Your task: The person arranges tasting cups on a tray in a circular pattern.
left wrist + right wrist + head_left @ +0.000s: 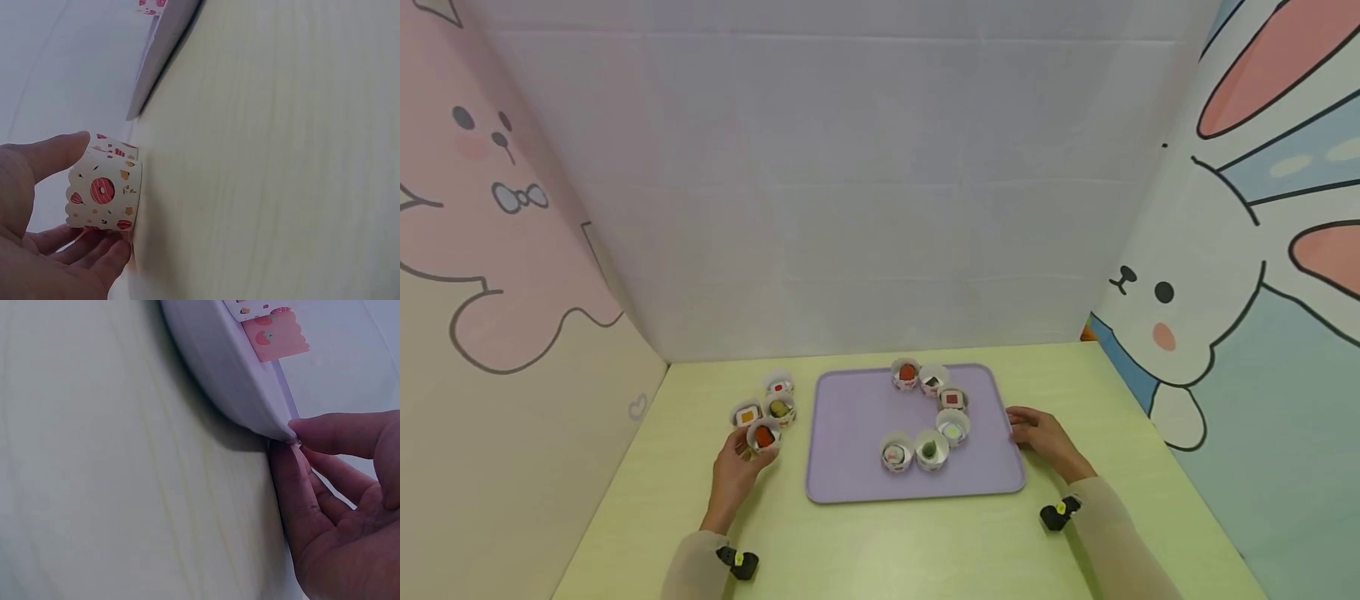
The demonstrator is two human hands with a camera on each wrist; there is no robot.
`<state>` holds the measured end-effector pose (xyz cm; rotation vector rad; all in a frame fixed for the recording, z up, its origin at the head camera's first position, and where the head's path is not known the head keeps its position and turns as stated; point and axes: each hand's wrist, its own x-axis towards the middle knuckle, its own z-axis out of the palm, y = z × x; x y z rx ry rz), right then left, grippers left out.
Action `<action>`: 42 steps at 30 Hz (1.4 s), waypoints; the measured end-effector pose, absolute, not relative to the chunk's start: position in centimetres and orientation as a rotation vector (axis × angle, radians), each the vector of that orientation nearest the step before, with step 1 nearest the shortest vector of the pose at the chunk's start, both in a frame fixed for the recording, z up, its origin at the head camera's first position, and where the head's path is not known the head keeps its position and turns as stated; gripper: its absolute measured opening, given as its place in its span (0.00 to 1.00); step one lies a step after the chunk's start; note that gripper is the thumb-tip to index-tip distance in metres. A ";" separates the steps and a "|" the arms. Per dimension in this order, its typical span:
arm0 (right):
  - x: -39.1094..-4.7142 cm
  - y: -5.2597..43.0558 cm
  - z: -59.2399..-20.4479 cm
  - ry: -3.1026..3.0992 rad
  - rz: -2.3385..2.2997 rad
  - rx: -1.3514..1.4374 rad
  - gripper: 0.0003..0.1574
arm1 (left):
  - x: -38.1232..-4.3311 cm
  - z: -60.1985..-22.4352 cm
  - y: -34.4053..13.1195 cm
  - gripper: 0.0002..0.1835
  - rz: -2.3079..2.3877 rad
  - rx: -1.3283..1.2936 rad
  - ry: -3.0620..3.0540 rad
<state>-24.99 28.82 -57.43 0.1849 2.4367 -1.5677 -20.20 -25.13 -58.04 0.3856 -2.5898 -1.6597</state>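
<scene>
Tray (846, 437), one, lilac: lay on the bench (917, 550) at lower centre of the head frame.

Cups on tray, six, upright, in a bowed line along its right half:
- red-orange-filled cup (907, 374), top of the line;
- dark-and-white-filled cup (933, 381);
- red-square cup (952, 399);
- pale-green-filled cup (952, 428);
- green-filled cup (931, 450);
- pink-and-white-filled cup (897, 452), lower end of the line.

Cups off tray, four, clustered close together left of it, at lower left of centre:
- red-dotted cup (778, 386);
- orange-topped cup (747, 414);
- yellow-green-filled cup (780, 409);
- orange-red-filled cup (764, 437), nearest the frame's bottom edge.

Left hand (735, 471): grip closed about the orange-red-filled cup, thumb on one side, fingers on the other; whether the cup was clear of the bench could not be told.

Right hand (1047, 437): grip pinched on the tray's right edge, thumb above, a finger below.

Status, by judgement: the work appeared over half done. Six cups counted as set out; four were outstanding, one of them in hand. The tray's left half bore no cups.
</scene>
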 end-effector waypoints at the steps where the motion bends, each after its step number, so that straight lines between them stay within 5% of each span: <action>1: -25.0 28.8 -57.4 2.439 -1.568 0.185 0.34 | -20.3 -58.1 -25.1 0.41 -1.658 0.388 -2.590; 30: -25.0 28.7 -57.5 2.439 -1.559 0.208 0.34 | -21.1 -59.0 -24.5 0.35 -1.435 0.278 -2.662; 42: -25.0 28.7 -57.1 2.415 -1.581 0.197 0.34 | -19.5 -56.3 -24.9 0.35 -1.436 0.316 -2.660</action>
